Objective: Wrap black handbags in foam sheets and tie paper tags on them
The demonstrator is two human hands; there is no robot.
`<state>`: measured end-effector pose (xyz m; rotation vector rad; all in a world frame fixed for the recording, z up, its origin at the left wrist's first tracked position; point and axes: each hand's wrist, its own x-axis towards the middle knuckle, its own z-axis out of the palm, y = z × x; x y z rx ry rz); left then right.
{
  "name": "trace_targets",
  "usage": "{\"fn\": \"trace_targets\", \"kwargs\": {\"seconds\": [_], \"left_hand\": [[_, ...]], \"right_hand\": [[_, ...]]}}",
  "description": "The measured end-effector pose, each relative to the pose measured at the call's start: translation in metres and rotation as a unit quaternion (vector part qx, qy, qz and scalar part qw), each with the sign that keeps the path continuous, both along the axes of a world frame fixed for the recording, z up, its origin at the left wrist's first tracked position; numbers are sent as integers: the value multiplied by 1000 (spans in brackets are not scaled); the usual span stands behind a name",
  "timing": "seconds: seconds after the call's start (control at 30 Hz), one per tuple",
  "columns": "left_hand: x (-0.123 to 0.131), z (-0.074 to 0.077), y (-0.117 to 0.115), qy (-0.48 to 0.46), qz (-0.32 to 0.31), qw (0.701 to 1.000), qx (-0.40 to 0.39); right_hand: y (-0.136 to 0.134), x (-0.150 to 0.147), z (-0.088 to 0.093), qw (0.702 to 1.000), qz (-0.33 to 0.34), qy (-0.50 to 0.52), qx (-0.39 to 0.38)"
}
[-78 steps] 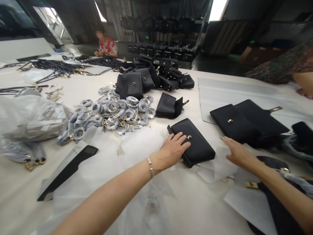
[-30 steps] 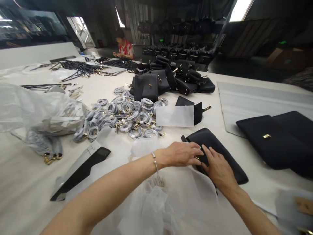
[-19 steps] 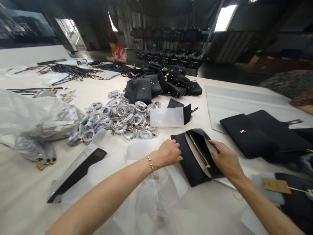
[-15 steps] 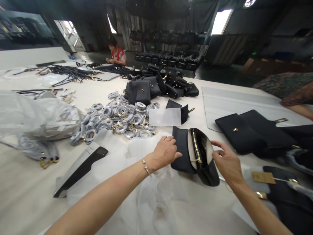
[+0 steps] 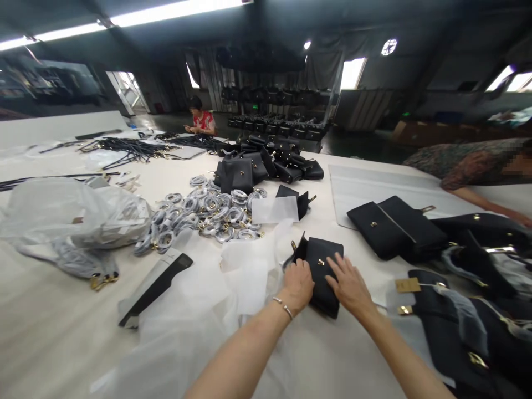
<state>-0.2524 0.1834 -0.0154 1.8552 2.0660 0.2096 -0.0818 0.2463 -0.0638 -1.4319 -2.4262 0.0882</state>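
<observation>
A black bag [image 5: 326, 296] with a gold clasp lies on the white table between my hands. My left hand [image 5: 298, 285] is closed at the bag's left edge, by the raised flap; its fingertips grip that edge. My right hand [image 5: 349, 282] rests with spread fingers on the bag's right side, beside the clasp. Beyond the bag, a white sheet [image 5: 274, 210] leans by a small black piece [image 5: 303, 205]. Crumpled translucent wrapping [image 5: 195, 310] spreads left of my left arm.
Wrapped strap coils [image 5: 210, 205] and a pile of black bags [image 5: 236, 174] lie farther back. More bags [image 5: 394, 227] are at right, one tagged. A plastic bag [image 5: 75, 210] is at left. Two people are at the table, one at far left, one at right.
The bag, earlier open with its lining and zip showing, now shows its clasp side up. My left hand has closed on its edge; my right hand has moved left and spread out. The view has tilted up.
</observation>
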Motion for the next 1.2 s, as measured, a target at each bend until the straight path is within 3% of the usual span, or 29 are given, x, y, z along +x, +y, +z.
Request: {"fn": "trace_targets", "kwargs": {"seconds": [0.1, 0.27, 0.37, 0.47, 0.6, 0.67, 0.77, 0.87, 0.93, 1.07, 1.2], "left_hand": [[-4, -10, 17, -32, 35, 997, -53], [-2, -29, 30, -37, 56, 995, -76], [1, -25, 27, -43, 33, 998, -31], [0, -5, 16, -58, -20, 998, 20], [-2, 26, -24, -37, -208, 973, 92], [-2, 33, -54, -10, -294, 948, 119], [0, 27, -104, -1, -341, 932, 125], [5, 18, -149, -30, -351, 927, 127], [7, 17, -173, -52, -322, 935, 141], [7, 21, -210, -85, -199, 963, 158], [10, 16, -240, -108, -190, 959, 180]], "right_hand": [[-13, 0, -23, 996, 71, -33, -38], [-13, -8, -35, 995, 71, 53, -54], [-15, -2, -31, 991, 53, 108, -55], [-31, 8, -5, 985, 20, 173, -13], [-71, 22, 54, 959, 18, 269, 85], [-95, 27, 75, 959, 53, 276, 24], [-131, 28, 83, 965, 83, 210, -135], [-162, 25, 79, 957, 50, 116, -260], [-177, 24, 77, 947, 13, 88, -309], [-200, 29, 75, 936, -34, 102, -335], [-230, 31, 77, 939, -34, 57, -336]]}}
